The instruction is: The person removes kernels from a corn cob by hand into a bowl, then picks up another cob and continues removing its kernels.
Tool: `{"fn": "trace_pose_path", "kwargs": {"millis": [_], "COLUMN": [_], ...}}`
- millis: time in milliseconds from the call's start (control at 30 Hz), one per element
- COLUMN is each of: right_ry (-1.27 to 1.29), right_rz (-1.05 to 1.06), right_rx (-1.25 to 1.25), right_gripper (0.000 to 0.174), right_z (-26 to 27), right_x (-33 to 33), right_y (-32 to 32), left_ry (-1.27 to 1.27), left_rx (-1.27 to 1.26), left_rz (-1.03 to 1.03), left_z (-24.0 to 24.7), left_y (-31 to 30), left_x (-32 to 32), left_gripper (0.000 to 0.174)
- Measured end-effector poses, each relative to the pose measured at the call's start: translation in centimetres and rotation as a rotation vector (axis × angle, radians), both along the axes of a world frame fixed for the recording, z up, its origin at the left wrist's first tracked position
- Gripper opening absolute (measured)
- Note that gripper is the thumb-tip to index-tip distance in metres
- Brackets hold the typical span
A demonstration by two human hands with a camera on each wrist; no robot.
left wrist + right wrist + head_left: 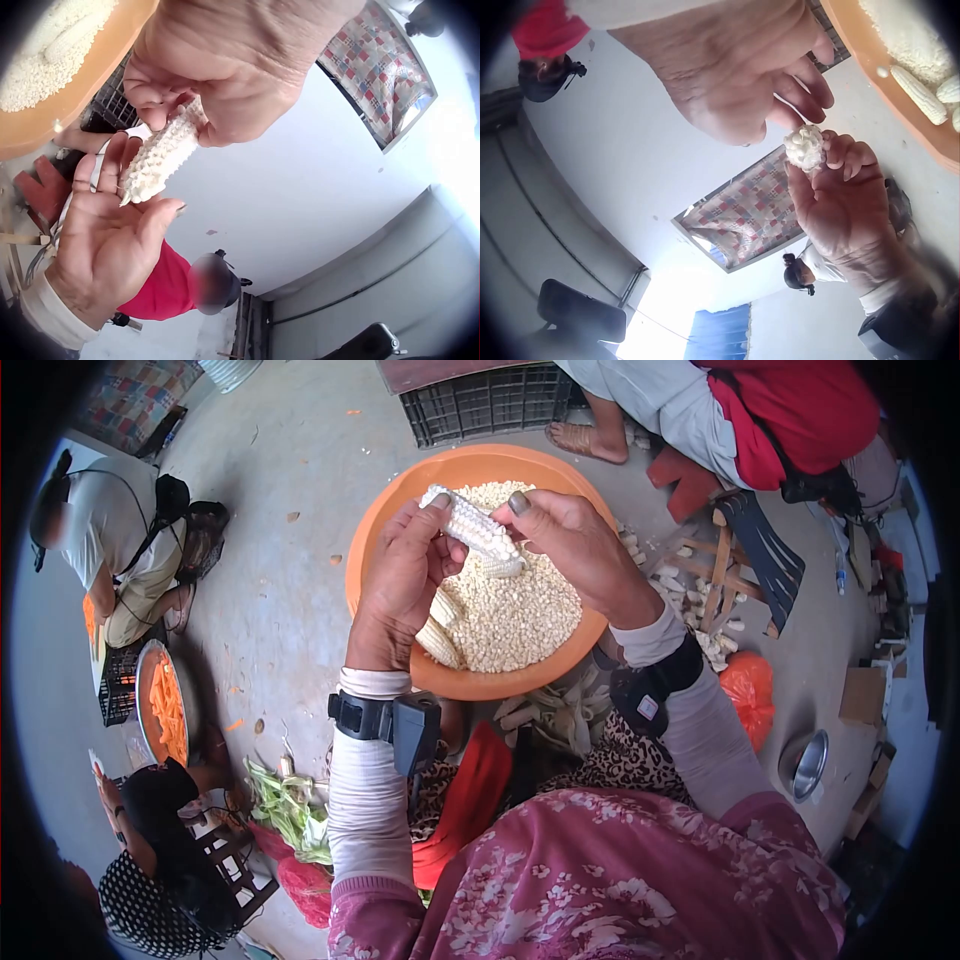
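Observation:
My left hand (pixel 405 555) grips a white corn cob (pixel 470 525) between thumb and fingers, tilted over the orange basin (pixel 475 682). Part of the cob is stripped, and kernels stand in rows toward its lower end. In the left wrist view my right hand (pixel 105 240) lies palm up with loosely bent fingers beside and under the cob's free end, its thumb held apart. The right wrist view shows that end of the cob (pixel 806 148) close to the right fingertips. Loose kernels (pixel 520 620) fill the basin, and whole ears of corn (pixel 437 645) lie at its near left side.
Bare cobs (pixel 690 595) and a red plastic bag (pixel 747 695) lie right of the basin. Corn husks (pixel 295 810) are on the floor at left. A black crate (pixel 485 408) stands beyond. People sit around, one near a bowl of orange strips (pixel 167 705).

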State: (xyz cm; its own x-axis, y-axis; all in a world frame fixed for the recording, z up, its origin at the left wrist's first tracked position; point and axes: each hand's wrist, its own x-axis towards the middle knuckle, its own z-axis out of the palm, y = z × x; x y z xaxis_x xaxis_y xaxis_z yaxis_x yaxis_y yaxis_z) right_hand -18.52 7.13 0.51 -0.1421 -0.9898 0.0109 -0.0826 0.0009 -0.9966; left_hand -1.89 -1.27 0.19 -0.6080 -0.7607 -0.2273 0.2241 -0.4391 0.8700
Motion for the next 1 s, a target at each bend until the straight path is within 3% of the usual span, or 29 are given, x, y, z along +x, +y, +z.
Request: {"fn": "trace_pose_path", "kwargs": {"millis": [300,367,500,600,700,767,800,867,967,1000], "right_ry": [-0.035,-0.212,-0.284,-0.226,-0.192,-0.150,-0.148,-0.186,-0.199,-0.199], "right_rz": [0.071,0.077,0.059,0.029,-0.031,-0.013,-0.013,-0.003,0.017,0.018], "right_rx": [-0.022,0.077,0.070,-0.048,-0.066,-0.065,-0.066,-0.094,-0.097,-0.096], "right_gripper": [0.038,0.037,0.035,0.033,0.029,0.028,0.028,0.028,0.027,0.027], "right_z": [0.1,0.4,0.3,0.1,0.4,0.3,0.1,-0.5,-0.4,-0.4], "right_x": [0.7,0.6,0.6,0.8,0.8,0.5,0.4,0.4,0.4,0.4], "right_y": [0.3,0.4,0.4,0.3,0.3,0.2,0.1,0.0,0.0,0.1], "left_ry": [-0.021,0.005,0.045,0.039,-0.123,-0.155,-0.154,-0.220,-0.242,-0.301], "left_rx": [0.001,0.004,0.025,0.031,-0.014,-0.287,-0.287,-0.441,-0.367,-0.376], "left_rz": [0.031,0.023,0.068,0.050,0.092,0.088,0.088,-0.080,-0.202,-0.199], "left_z": [-0.1,-0.1,-0.3,-0.1,0.0,-0.7,-0.2,1.4,1.5,1.5], "left_y": [0.0,0.0,-0.3,-0.3,-0.3,-0.4,-0.2,0.7,0.9,1.0], "left_x": [0.0,0.0,0.2,0.4,0.3,0.5,0.5,0.6,0.5,0.2], "left_gripper": [0.016,0.015,0.014,0.015,0.024,0.032,0.032,0.042,0.045,0.039]}}
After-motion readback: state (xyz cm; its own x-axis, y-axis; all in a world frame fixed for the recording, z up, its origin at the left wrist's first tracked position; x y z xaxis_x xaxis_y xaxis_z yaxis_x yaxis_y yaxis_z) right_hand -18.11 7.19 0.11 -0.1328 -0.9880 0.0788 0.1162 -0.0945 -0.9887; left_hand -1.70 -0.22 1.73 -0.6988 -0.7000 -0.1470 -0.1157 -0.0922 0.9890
